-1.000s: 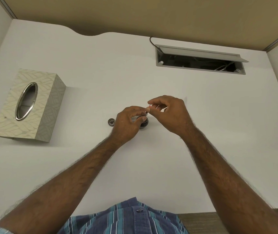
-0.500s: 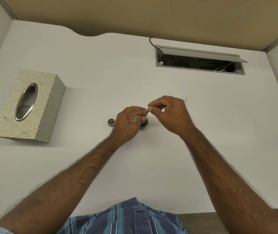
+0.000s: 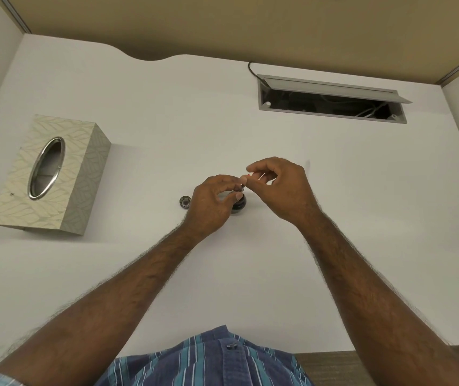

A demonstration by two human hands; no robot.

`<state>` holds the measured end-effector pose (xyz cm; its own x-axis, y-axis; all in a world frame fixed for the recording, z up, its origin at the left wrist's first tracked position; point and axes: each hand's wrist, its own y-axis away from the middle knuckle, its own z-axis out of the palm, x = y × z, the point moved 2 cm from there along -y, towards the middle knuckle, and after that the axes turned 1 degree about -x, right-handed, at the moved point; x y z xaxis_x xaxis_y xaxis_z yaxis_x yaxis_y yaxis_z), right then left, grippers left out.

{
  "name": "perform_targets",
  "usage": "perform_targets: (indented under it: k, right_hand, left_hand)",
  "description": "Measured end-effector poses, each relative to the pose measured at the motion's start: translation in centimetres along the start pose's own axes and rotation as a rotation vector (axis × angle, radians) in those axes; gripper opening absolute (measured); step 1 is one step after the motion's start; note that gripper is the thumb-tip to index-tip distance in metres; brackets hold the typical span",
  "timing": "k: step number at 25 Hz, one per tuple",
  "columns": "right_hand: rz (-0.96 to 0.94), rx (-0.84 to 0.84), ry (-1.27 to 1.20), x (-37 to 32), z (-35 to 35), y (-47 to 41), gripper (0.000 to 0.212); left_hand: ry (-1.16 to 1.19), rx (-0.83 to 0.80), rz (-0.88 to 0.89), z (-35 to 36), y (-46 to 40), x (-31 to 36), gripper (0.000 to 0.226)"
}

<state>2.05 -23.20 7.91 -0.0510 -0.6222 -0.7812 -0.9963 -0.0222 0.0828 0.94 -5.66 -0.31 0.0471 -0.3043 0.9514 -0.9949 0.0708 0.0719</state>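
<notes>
White desk [image 3: 167, 121] fills my feed, with a tan partition behind its far edge and pale walls on both sides.

I check the containers first. One patterned tissue box [image 3: 64, 190] lies near the left edge. Its oval, metal-rimmed opening [image 3: 46, 168] faces up, and the inside is too dim for me to tell what it holds. One grey cable hatch [image 3: 331, 112] is set into the desk near the far right corner. Its flap is raised, and pale wires lie tangled inside it. A single black cable [image 3: 252, 69] curls out at its left end, toward the far edge.

One small dark bottle [image 3: 240, 207] stands on the desk at about the middle, mostly covered by the left hand [image 3: 211, 201]. I cannot see into the bottle. That hand's fingers are curled round it, the thumb against its side and the fingertips up at its mouth. One small round cap [image 3: 185, 202] lies on the desk just left of that hand and does not touch it.

The right hand [image 3: 281, 185] is just right of the bottle and slightly above it. Its thumb and forefinger pinch a tiny piece [image 3: 247, 176] that shows a reddish tip. The piece is too small for me to name. It meets the left fingertips over the bottle's mouth, and the right hand's other fingers are loosely bent.

That makes two hands and two bare forearms. One blue striped shirt [image 3: 208, 360] shows at the near edge.
</notes>
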Motion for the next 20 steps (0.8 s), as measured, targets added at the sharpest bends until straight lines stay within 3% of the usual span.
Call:
perform_targets:
  k: [11, 15, 20]
  right_hand:
    - [-0.022, -0.025, 0.007, 0.28, 0.11, 0.33, 0.013]
    - [0.061, 0.02, -0.014, 0.49, 0.08, 0.16, 0.014]
    - [-0.005, -0.016, -0.009, 0.46, 0.06, 0.45, 0.01]
  left_hand:
    - [-0.003, 0.004, -0.001, 0.2, 0.01, -0.14, 0.012]
    - [-0.002, 0.001, 0.001, 0.28, 0.07, 0.1, 0.013]
    - [0.001, 0.0, -0.012, 0.18, 0.16, 0.14, 0.014]
